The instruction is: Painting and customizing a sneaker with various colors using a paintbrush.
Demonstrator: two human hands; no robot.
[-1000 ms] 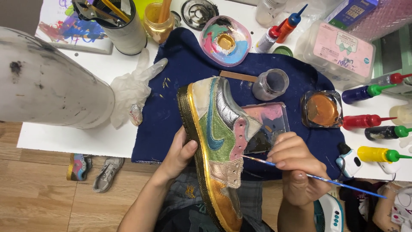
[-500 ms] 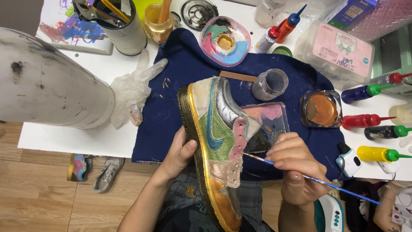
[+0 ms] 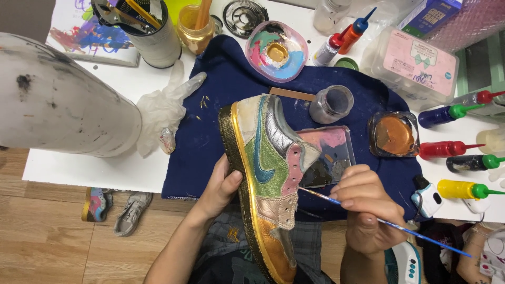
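While left hand (image 3: 221,190) steadies sneaker (image 3: 265,179), right hand (image 3: 365,202) pinches paintbrush (image 3: 384,222).

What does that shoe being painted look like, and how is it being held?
The shoe is a low sneaker lying on its side over a dark blue cloth, toe toward the person. Its sole edge is shiny gold; the upper is a patchwork of silver, glittery green, pink, cream and orange-gold panels with a blue curved stripe. The left hand grips the sole edge. The right hand holds a thin blue-handled paintbrush whose tip touches the pink panel near the lace holes.
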